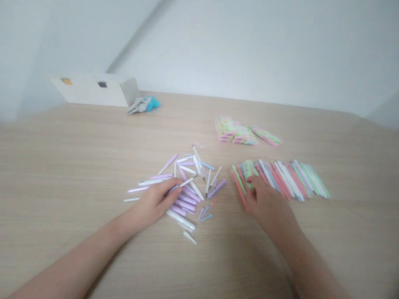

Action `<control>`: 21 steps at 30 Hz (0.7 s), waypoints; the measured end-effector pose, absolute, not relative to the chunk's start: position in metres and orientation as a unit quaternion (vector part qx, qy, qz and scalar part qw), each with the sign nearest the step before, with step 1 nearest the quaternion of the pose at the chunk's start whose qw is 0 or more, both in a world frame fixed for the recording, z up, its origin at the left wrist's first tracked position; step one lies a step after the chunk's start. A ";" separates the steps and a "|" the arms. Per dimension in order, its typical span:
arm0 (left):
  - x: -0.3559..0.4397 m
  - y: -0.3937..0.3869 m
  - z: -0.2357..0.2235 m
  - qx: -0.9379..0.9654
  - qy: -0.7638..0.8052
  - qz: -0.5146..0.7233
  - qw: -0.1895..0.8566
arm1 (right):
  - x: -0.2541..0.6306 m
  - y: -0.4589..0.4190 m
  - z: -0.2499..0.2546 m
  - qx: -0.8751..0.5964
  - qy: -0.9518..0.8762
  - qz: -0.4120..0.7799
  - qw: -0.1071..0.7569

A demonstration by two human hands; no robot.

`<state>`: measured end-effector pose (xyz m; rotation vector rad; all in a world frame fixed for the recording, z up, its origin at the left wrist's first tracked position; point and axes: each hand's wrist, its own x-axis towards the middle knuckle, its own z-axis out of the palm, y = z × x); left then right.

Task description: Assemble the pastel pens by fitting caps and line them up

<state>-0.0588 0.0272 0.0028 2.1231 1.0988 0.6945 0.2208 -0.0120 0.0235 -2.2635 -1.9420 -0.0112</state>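
Note:
My left hand [156,201] lies on a loose heap of pastel pen parts [190,182], purple, white and blue barrels and caps, in the middle of the wooden table [62,166]. Its fingers curl around a thin white piece at the heap's left side. My right hand [264,201] rests on the left end of a row of pink, green and white pens [286,176] laid side by side. Its fingertips press on a green one, fingers bent and close together.
A stack of pink and green flat packets [237,133] lies beyond the row. At the far left stands a white cardboard box [93,89], with a grey and blue cloth bundle [144,104] beside it. A white wall runs behind the table.

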 end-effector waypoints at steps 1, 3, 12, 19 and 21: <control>-0.059 0.027 0.003 0.810 0.414 0.263 0.321 | 0.222 -0.012 0.023 -0.758 -0.648 -0.005 0.076; -0.059 0.028 0.003 0.811 0.412 0.268 0.319 | 0.221 -0.011 0.022 -0.759 -0.648 0.000 0.059; -0.059 0.026 0.005 0.809 0.414 0.262 0.323 | 0.214 -0.011 0.013 -0.732 -0.678 -0.057 0.034; -0.058 0.028 0.003 0.808 0.408 0.258 0.339 | 0.217 -0.011 0.005 -0.679 -0.731 -0.068 0.029; -0.058 0.028 0.002 0.809 0.407 0.257 0.336 | 0.218 -0.010 0.004 -0.684 -0.726 -0.071 0.024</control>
